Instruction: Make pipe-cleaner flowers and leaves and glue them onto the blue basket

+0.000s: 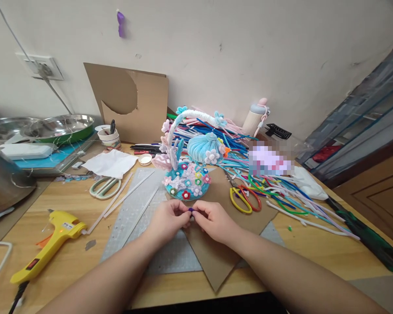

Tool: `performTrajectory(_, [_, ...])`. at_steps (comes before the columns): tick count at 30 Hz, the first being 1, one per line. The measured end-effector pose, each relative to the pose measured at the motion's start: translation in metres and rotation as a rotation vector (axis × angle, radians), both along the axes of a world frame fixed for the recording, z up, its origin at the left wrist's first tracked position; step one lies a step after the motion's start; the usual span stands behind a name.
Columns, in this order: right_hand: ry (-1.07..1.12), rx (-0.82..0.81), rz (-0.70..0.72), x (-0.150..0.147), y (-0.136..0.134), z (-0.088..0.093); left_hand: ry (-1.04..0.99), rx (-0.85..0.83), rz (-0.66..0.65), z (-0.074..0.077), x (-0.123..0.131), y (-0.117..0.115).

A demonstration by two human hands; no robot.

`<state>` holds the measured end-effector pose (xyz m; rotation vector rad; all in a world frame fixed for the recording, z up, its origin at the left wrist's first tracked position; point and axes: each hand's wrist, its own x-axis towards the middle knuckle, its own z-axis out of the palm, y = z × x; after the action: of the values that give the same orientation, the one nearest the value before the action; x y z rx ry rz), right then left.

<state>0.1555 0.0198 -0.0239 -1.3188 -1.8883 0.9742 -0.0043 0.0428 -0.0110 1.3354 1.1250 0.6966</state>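
Observation:
My left hand (169, 216) and my right hand (215, 220) meet low over the table, their fingertips pinched on a small dark purple piece of pipe cleaner (191, 209). Most of that piece is hidden by the fingers. Just beyond them stands a craft of fuzzy pipe cleaners: a round blue base (186, 194) covered in small flowers, a white arched stem (196, 114), and a pale blue shell-like lantern (203, 148) hanging from it. Beneath my hands lie a brown cardboard sheet (212, 261) and a grey cutting mat (170, 257).
A yellow glue gun (49, 244) lies at left, near clear glue sticks (126, 196) and pale-handled scissors (105, 187). Yellow-and-orange-handled scissors (245, 199) rest at right, beside a heap of coloured pipe cleaners (281, 196). Cut cardboard (152, 104) leans on the wall; a bottle (253, 120) stands behind.

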Motion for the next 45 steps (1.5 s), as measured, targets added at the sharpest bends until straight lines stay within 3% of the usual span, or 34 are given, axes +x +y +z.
performTrajectory(8, [-0.069,0.024,0.005,-0.002,0.001,-0.008,0.091,0.002,-0.050,-0.008,-0.001,0.001])
performTrajectory(23, [-0.165,0.114,-0.035,-0.009,-0.009,-0.003,0.296,0.207,-0.074,-0.019,-0.002,-0.008])
performTrajectory(33, [0.240,-0.142,-0.097,-0.007,-0.004,-0.002,-0.033,0.106,0.020,-0.008,0.001,-0.009])
performTrajectory(38, [0.245,-0.171,-0.103,-0.005,-0.005,-0.002,-0.093,0.074,-0.018,-0.005,0.002,-0.011])
performTrajectory(45, [0.245,-0.143,-0.080,-0.003,-0.006,-0.001,-0.229,-0.109,0.005,-0.002,0.001,-0.007])
